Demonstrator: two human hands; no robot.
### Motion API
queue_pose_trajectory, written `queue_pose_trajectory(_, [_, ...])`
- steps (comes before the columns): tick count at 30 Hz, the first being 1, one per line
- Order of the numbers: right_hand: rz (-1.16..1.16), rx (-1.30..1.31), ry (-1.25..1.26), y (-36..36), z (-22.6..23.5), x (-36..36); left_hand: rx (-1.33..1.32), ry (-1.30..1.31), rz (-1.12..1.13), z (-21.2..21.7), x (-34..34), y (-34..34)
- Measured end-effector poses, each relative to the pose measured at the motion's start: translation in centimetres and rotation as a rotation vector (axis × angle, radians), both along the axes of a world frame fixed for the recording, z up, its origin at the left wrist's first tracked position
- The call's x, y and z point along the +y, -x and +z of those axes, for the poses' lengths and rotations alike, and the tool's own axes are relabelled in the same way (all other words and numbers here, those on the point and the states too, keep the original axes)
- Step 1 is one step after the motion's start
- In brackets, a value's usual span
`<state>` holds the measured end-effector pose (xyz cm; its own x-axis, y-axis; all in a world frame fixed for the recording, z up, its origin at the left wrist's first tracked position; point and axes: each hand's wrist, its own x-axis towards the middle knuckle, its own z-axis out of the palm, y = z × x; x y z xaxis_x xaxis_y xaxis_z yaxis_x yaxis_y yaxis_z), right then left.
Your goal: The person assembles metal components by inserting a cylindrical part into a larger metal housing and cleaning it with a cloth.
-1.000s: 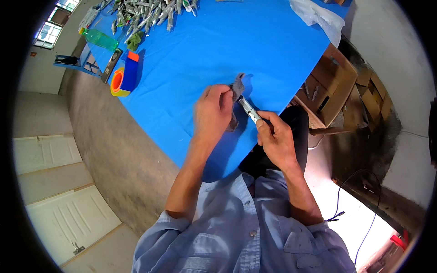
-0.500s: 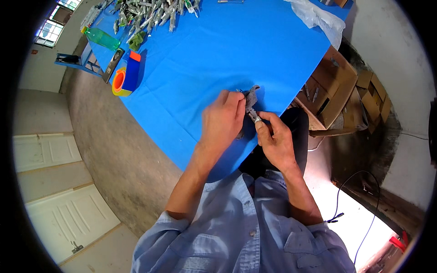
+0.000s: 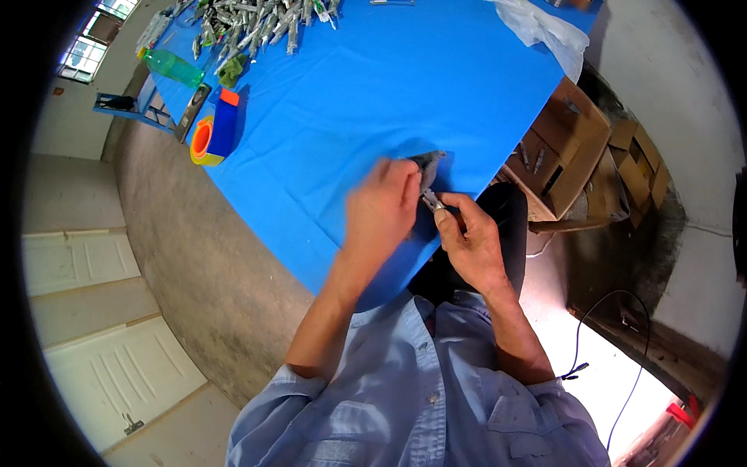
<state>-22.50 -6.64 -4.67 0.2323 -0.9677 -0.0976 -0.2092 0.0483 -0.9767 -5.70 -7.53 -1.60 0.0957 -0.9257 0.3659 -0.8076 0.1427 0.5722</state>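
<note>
My right hand (image 3: 473,240) pinches a slim silver metal piece (image 3: 430,200) between thumb and fingers, over the near corner of the blue-covered table (image 3: 350,101). Its kind does not show clearly. Close beside it, my left hand (image 3: 381,201), a little blurred, is closed on a dark grey cloth (image 3: 427,165). The cloth bunches up past the fingertips and meets the far end of the metal piece. My left fingers hide part of the cloth.
At the far left lies a heap of silver pieces (image 3: 257,23). Near it are a green bottle (image 3: 173,68), a green rag (image 3: 231,71) and a blue-and-orange tape dispenser (image 3: 214,132). A plastic bag (image 3: 545,35) lies far right; an open cardboard box (image 3: 572,148) stands beside the table.
My left hand has shifted slightly, and the cloth has changed shape, spreading wider beyond the fingers. The right hand stays nearly where it was with the metal piece.
</note>
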Motion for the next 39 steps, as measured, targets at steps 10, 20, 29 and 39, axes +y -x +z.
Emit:
queue_pose_trajectory(10, [-0.006,-0.032,0.018,0.1,-0.3,0.0,0.231,0.048,0.074,-0.7,-2.2,-3.9])
queue_pose_trajectory(20, [-0.016,-0.021,0.011,-0.1,-0.4,0.1,0.074,-0.003,-0.018,-0.4,-1.5,-2.2])
queue_pose_trajectory(29, [-0.008,-0.078,-0.011,0.1,-0.6,-0.1,0.015,0.034,0.082,-1.4,-4.0,-3.4])
queue_pose_trajectory(39, [0.015,-0.147,-0.209,0.7,1.0,-0.3,0.164,0.058,-0.002,1.4,0.5,-1.4])
